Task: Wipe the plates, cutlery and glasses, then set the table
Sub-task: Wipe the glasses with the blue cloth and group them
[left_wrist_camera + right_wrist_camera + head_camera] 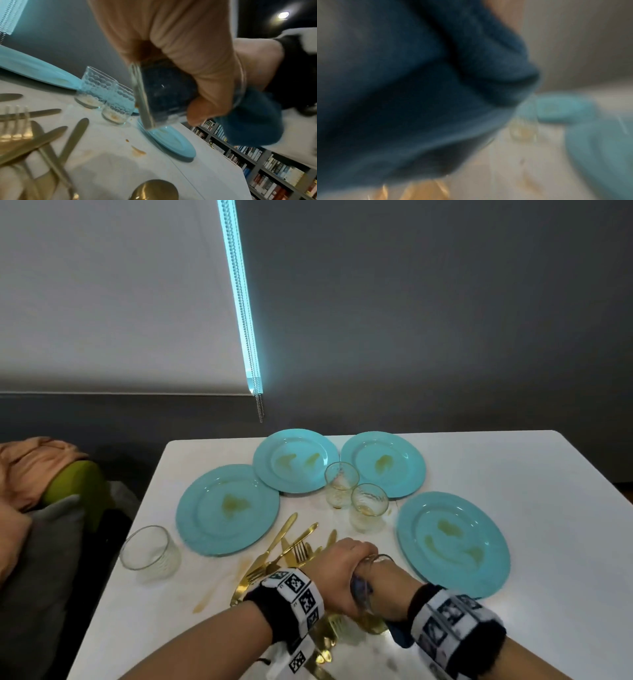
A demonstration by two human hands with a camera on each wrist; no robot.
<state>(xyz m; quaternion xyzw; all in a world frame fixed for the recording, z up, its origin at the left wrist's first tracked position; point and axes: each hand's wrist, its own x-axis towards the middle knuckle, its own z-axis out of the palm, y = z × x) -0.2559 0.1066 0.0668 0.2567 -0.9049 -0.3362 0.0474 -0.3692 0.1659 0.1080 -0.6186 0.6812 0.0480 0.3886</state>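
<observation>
Glasses come first, it seems: one glass (164, 94) is held tilted above the bench (513, 460), the left hand (342, 573) wrapped round its wall, fingers (197, 56) clamped on it. A blue cloth (248, 119) is stuffed into its mouth; the right hand (387, 590) drives it, its fingers hidden, so their state cannot be told. By my reading the task is barely begun: four plates (227, 508) bear smears, two glasses (368, 506) hold residue, a third (150, 549) looks clear, and the gold cutlery (291, 546) lies heaped. Nothing is set.
</observation>
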